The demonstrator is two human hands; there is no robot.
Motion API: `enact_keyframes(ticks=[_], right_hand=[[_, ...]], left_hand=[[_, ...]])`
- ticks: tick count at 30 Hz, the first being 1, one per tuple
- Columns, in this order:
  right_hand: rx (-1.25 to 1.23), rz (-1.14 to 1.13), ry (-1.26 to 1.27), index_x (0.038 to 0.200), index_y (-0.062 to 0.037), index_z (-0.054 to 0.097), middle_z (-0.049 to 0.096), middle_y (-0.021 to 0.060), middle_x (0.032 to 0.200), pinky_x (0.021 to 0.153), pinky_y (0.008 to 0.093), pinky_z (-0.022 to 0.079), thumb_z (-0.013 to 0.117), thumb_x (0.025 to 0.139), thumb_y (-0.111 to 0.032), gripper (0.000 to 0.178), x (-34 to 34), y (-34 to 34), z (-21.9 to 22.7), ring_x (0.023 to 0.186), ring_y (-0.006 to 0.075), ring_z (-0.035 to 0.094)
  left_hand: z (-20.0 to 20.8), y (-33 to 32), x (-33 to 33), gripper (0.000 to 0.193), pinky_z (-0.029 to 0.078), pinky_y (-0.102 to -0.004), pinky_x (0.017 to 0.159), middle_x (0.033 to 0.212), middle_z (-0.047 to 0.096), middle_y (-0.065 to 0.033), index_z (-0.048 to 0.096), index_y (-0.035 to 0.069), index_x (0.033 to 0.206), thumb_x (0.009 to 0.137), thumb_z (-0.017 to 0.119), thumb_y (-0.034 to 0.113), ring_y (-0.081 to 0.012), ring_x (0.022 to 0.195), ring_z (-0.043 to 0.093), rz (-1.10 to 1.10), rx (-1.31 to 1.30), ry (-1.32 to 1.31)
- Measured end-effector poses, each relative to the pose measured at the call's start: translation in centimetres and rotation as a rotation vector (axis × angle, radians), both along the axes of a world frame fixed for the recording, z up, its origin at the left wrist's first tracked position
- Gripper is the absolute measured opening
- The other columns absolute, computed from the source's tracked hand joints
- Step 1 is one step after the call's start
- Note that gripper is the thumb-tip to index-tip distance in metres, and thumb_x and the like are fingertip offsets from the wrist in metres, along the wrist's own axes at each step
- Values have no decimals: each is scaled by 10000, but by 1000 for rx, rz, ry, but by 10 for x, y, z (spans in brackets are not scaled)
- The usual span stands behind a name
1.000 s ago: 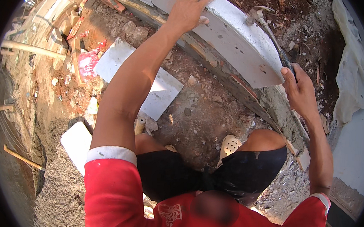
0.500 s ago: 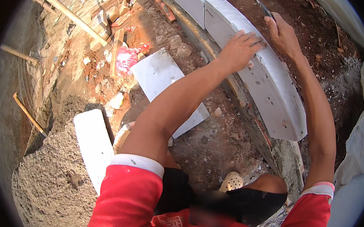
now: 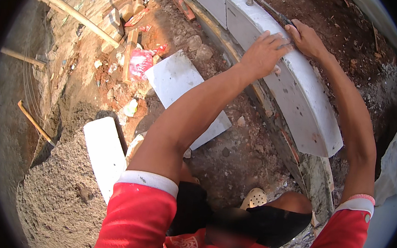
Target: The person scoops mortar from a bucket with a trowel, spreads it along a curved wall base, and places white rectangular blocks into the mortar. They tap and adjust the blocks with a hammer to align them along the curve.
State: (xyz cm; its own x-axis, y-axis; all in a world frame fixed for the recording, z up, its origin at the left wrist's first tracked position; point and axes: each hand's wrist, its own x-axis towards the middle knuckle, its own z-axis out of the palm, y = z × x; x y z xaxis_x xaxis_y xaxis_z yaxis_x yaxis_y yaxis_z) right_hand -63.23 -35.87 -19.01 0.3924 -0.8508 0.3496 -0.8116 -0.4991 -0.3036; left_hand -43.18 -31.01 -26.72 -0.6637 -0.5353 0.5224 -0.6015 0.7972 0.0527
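A pale grey block (image 3: 296,101) stands on edge in a low wall that curves from the upper middle to the right. My left hand (image 3: 264,55) rests over its top edge, fingers stretched out and the thumb by the near face. My right hand (image 3: 307,38) is closed round the dark grip of a hammer (image 3: 269,8), just beyond the block. The hammer's metal head is at the block's top, close to the joint with the adjoining block (image 3: 209,1). Whether it touches the surface I cannot tell.
On the ground left of the wall lie a flat pale slab (image 3: 176,78) and a white block (image 3: 103,152). Rough grey mortar (image 3: 60,197) is heaped at the lower left. A wooden pole (image 3: 77,16) slants across the upper left. Brown soil (image 3: 351,47) lies beyond the wall.
The hammer has come down and toward the wall, its head now showing at the block's top. My right hand has lowered slightly; my left hand stays on the block.
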Motion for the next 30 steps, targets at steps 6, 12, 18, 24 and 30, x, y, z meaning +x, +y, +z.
enact_keyframes(ticks=[6,12,18,24,30], right_hand=[[-287,72,-156,1130,-41,637,609,98,749,654,412,481,509,1118,-433,413,-15,-9,22,698,226,639],[-178,-55,-277,1207,-46,600,604,111,772,677,413,500,506,1119,-437,412,-34,-12,-2,722,228,639],[-65,-19,-53,1301,-55,595,621,210,880,756,451,490,518,1114,-406,405,-32,-11,0,780,339,595],[-199,-141,-511,1199,-21,633,629,139,896,776,383,490,529,1094,-261,282,-17,3,39,821,237,575],[172,-109,81,1181,-20,654,710,249,1039,859,498,495,545,1082,-420,426,-24,-12,3,971,448,665]], left_hand=[[-1,-2,0,772,265,-494,1270,1523,540,-56,560,181,1493,804,877,327,-293,1490,415,-24,-5,19],[-4,0,1,787,271,-501,1267,1551,519,-62,552,174,1496,792,880,302,-304,1490,416,-30,15,50],[-3,2,-1,803,263,-490,1273,1558,510,-53,540,183,1514,802,881,332,-290,1498,407,-18,42,2],[-10,-1,0,802,299,-511,1249,1566,518,-63,556,157,1485,760,888,241,-331,1475,434,-64,47,101],[0,-2,1,810,302,-526,1242,1555,526,-65,558,151,1480,747,895,222,-332,1472,439,-56,37,118]])
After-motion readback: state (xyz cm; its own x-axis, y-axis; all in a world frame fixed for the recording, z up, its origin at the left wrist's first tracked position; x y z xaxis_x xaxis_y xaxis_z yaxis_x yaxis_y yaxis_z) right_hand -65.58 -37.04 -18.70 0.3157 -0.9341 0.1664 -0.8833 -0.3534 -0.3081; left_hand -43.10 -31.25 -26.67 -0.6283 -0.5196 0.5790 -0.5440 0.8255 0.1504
